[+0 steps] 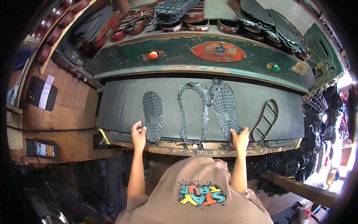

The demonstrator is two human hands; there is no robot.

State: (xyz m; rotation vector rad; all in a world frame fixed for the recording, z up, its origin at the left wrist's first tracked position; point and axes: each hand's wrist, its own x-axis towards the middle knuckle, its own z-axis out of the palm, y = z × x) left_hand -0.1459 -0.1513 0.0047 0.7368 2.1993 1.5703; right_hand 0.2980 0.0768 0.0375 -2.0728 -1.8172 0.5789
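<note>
A trimmed black rubber shoe sole (153, 116) with a blocky tread lies on the grey cutting bed (112, 100). Just left of its lower part is my left hand (139, 137), fingers apart and holding nothing. To the right rests a ragged, sole-shaped ring of rubber trimmings (181, 108), hollow in the middle. My right hand (240, 139) grips the lower end of another sole (225, 106), thumb on its tread; rough excess rubber still fringes this one and touches the ring at the top. Farther right lies a sole-shaped metal cutting die (266, 121) with crossbars.
A green press beam (126, 56) with an orange button (153, 55) and a green button (275, 67) spans behind the bed. Red cutting dies (197, 26) and stacked black soles (257, 18) sit above it. A phone (44, 149) lies at left; black scraps hang at right.
</note>
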